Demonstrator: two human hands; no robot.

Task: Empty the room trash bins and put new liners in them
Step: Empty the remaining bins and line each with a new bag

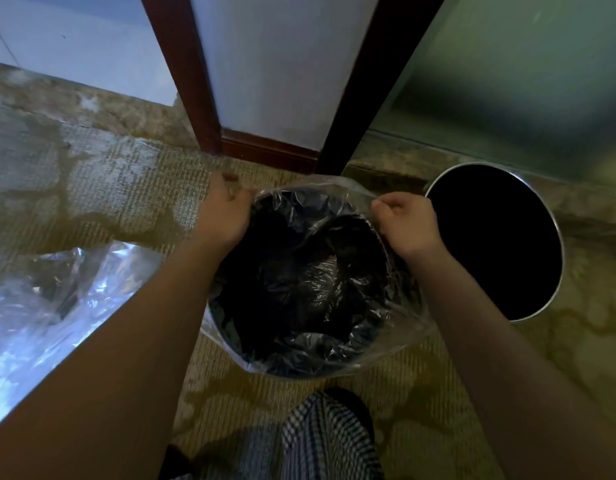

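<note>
A round dark trash bin (pixel 230 336) stands on the carpet in front of me with a clear plastic liner (pixel 310 282) inside it, its mouth draped over the rim. My left hand (pixel 223 213) pinches the liner's edge at the far left of the rim. On the far right of the rim, my right hand (pixel 407 221) grips the liner's edge with curled fingers. The far edge of the liner is stretched between both hands. A second round bin (pixel 545 209) with a metal rim and a dark inside stands just to the right, with no liner visible.
A crumpled clear plastic bag (pixel 57 299) lies on the carpet at the left. A dark wooden frame (pixel 265 150) with pale panels rises straight ahead. A greenish wall (pixel 507 81) is behind the second bin. My checked trouser leg (pixel 327 438) is at the bottom.
</note>
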